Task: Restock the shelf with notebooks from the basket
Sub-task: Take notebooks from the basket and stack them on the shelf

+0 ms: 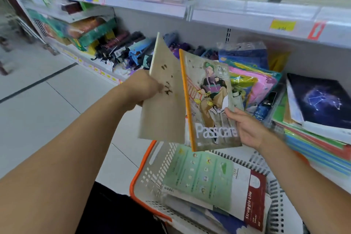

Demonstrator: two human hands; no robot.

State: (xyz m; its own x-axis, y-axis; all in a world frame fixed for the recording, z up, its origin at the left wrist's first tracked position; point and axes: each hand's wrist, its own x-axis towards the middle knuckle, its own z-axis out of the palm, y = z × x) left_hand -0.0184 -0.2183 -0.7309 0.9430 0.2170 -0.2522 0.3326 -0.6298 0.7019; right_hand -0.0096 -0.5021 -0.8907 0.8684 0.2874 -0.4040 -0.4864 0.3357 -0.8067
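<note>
Above the white basket (152, 173) the left hand (141, 89) grips a beige notebook (163, 104) by its edge, fingers curled behind the cover. Just right of it, the right hand (247, 129) pinches the lower corner of an illustrated notebook (209, 100) — thumb on the cover, fingers curled behind. More notebooks — a green one (199, 178) on top — lie in the basket.
</note>
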